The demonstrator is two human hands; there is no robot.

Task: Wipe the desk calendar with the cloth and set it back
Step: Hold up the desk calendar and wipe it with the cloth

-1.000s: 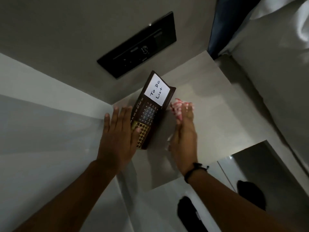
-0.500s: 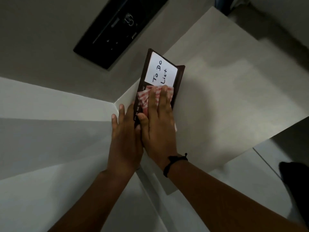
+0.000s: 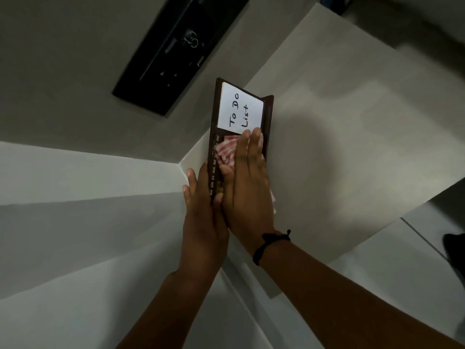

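A dark brown desk calendar (image 3: 268, 117) stands on a pale table top, with a white "To Do List" pad (image 3: 240, 107) in its upper part and month names down its left edge. My right hand (image 3: 247, 182) lies flat on the calendar's face, pressing a red-and-white checked cloth (image 3: 226, 151) against it; the fingertips reach the pad's lower edge. My left hand (image 3: 201, 212) braces the calendar's lower left edge, thumb against its side. Most of the date grid is hidden under the hands.
The pale table top (image 3: 352, 152) extends to the right and ends at a near edge. A black wall panel (image 3: 176, 51) sits above left of the calendar. A white ledge (image 3: 88, 177) runs along the left. A dark object (image 3: 455, 250) lies on the floor at right.
My right hand brought the cloth from the table beside the calendar onto its face and slid it up toward the pad. My left hand stayed at the lower left edge.
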